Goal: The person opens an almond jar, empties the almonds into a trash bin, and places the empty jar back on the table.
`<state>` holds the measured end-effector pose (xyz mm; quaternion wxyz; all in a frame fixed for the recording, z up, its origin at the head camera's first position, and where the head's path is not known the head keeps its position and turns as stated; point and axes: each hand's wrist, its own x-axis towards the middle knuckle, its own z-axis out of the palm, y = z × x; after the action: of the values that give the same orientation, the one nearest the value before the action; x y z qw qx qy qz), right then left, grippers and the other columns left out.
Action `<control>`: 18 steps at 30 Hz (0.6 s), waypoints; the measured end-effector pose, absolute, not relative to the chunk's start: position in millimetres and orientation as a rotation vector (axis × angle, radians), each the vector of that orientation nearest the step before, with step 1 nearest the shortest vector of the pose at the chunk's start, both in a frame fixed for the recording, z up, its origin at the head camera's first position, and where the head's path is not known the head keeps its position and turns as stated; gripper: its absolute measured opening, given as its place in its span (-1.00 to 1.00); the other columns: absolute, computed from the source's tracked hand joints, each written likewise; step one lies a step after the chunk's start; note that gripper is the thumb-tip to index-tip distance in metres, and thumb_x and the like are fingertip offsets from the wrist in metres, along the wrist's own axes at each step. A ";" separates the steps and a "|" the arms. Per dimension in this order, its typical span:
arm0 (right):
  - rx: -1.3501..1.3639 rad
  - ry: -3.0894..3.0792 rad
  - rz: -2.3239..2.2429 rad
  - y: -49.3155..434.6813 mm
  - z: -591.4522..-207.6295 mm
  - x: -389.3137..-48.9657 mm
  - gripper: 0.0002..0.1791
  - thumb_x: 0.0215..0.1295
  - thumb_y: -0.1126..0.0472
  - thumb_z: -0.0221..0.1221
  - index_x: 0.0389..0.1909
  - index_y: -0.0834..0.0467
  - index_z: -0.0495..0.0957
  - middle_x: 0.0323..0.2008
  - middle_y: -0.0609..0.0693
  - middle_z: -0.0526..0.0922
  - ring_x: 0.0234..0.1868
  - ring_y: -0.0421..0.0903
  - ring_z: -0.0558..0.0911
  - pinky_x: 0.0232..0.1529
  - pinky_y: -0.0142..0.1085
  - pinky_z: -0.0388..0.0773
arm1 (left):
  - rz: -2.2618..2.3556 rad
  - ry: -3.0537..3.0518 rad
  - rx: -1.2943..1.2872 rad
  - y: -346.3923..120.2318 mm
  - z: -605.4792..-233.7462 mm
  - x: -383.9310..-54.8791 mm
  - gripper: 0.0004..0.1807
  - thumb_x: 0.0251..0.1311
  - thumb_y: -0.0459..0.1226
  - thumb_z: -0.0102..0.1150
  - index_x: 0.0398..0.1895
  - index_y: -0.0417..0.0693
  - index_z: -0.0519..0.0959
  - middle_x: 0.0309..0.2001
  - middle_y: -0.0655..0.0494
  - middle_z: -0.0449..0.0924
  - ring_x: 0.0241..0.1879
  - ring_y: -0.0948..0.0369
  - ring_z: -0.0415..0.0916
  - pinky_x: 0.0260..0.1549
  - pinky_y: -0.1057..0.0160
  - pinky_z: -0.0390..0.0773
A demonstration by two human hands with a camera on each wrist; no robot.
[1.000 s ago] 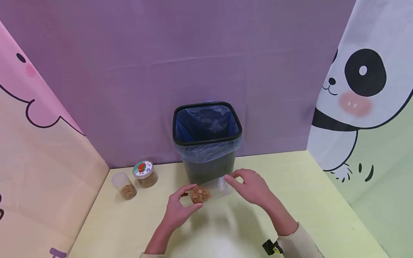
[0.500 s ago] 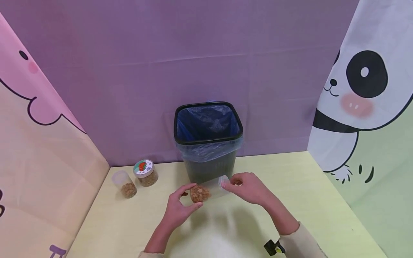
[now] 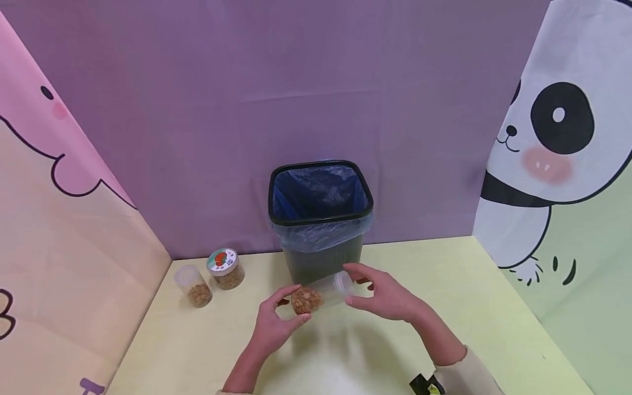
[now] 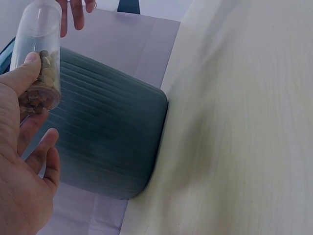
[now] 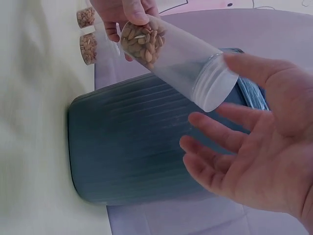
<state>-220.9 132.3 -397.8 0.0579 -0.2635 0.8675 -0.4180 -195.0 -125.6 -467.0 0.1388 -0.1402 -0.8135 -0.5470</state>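
My left hand pinches the base of a clear plastic jar between thumb and fingers, holding it tilted above the table in front of the bin. Brown nuts or seeds, exact kind unclear, lie at the jar's base end. A whitish translucent screw lid covers the other end. Around that lid my right hand has its fingers spread and relaxed. Its thumb overlaps the lid's edge in the right wrist view; whether it touches cannot be told.
Behind the hands stands a dark trash bin lined with a blue bag. At the table's back left are a second clear jar, leaning in view, and a wide jar with a printed lid. Purple cloth hangs behind.
The right hand's fingers have gone from pinching the lid to spreading apart around it. My left hand keeps its grip on the jar, which stays in nearly the same place.
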 end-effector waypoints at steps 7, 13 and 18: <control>-0.550 2.896 -1.137 126.9 -400.6 -219.9 -0.37 0.05 -0.36 -0.04 -0.09 0.05 0.49 -0.19 -0.14 0.54 -0.13 -0.13 0.47 -0.14 -0.18 0.39 | -1.568 -2.321 -0.438 -126.3 -470.1 -194.5 -0.42 -0.26 -0.26 0.42 -0.03 -0.10 0.49 -0.08 0.19 0.51 -0.10 0.23 0.42 -0.20 0.16 0.42; -0.388 2.890 -1.078 120.2 -398.1 -217.3 -0.42 0.05 -0.42 -0.13 -0.45 -0.03 0.57 -0.58 -0.20 0.50 -0.50 -0.19 0.46 -0.45 -0.27 0.38 | -1.611 -2.334 -0.394 -125.9 -470.6 -193.5 -0.43 -0.28 -0.26 0.43 -0.04 0.06 0.50 -0.09 0.26 0.50 -0.09 0.27 0.41 -0.16 0.09 0.39; -0.442 2.871 -1.072 118.9 -400.6 -216.7 -0.45 0.02 -0.40 -0.06 -0.44 -0.02 0.57 -0.54 -0.23 0.52 -0.42 -0.21 0.48 -0.38 -0.26 0.40 | -1.595 -2.320 -0.405 -125.5 -469.9 -192.1 -0.43 -0.26 -0.25 0.43 -0.04 0.06 0.50 -0.08 0.20 0.51 -0.08 0.23 0.41 -0.17 0.09 0.39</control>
<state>-216.7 118.9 -400.6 0.0226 -0.1428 0.9270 -0.3461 -192.1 -125.5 -469.9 0.1479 -0.1409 -0.8067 -0.5545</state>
